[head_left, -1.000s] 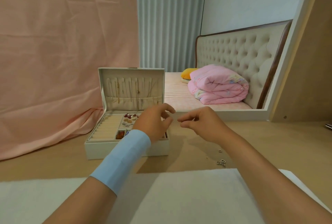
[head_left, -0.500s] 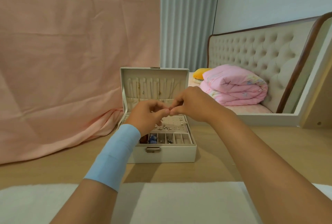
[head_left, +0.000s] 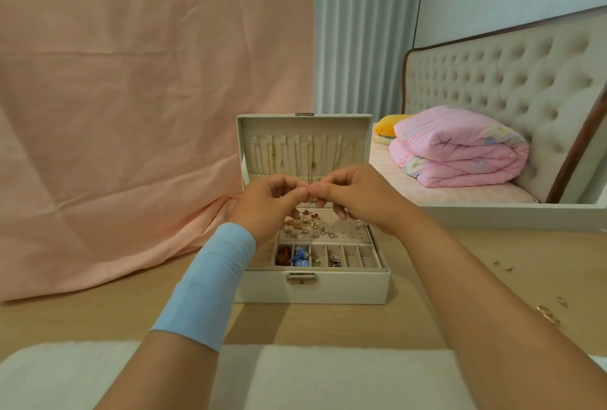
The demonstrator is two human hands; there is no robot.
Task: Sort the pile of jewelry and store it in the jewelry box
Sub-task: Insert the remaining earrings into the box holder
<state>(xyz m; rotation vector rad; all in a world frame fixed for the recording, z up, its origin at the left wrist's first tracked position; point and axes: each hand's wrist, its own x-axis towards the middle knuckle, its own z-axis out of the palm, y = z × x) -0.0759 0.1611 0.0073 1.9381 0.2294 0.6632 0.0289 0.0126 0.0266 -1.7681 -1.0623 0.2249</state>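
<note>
Pink cloth [head_left: 131,107] hangs as a wide backdrop behind the table, its hem bunched on the wood at the left. To the right stands a beige tufted headboard [head_left: 486,81], with a folded pink quilt [head_left: 460,150] on the bed below it. The pale wooden table [head_left: 82,311] runs across in front of me, and a white cloth [head_left: 328,376] covers its near edge under my forearms.

The cream jewelry box [head_left: 345,288] sits on the table straight ahead, its lid [head_left: 361,133] upright and fine necklaces [head_left: 311,155] hanging inside it.

My 2 hands meet just above the box, in front of the lid. My left hand [head_left: 266,209], with a light blue band [head_left: 207,284] round the wrist, has its fingers curled and its thumb tip against the thumb tip of my right hand [head_left: 358,199], which is curled the same way. Whether anything is pinched between them I cannot tell; it would be too small to see.

Below my hands, earrings [head_left: 310,225] lie on the perforated pad [head_left: 348,225]. In the front row of small compartments a red piece [head_left: 283,255] and a blue piece [head_left: 300,256] fill the 2 leftmost.

Loose jewelry [head_left: 547,313] lies on the table at the right, well apart from the box.
</note>
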